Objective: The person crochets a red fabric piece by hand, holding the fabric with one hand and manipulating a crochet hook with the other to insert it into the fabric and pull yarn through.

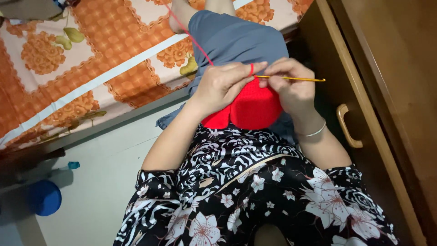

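A red crocheted piece (252,107) lies in my lap, partly hidden under both hands. My left hand (225,84) grips its upper edge, and a strand of red yarn (193,41) loops around the forefinger and runs up and away to the left. My right hand (293,84) pinches a thin yellow crochet hook (296,79) whose tip meets the work between the two hands. A silver bangle (314,132) sits on my right wrist.
An orange and white floral bedsheet (91,59) covers the bed ahead, with my leg in grey cloth (232,38) stretched onto it. A brown wooden cabinet with a curved handle (348,127) stands close on the right. A blue round object (43,198) lies on the pale floor at left.
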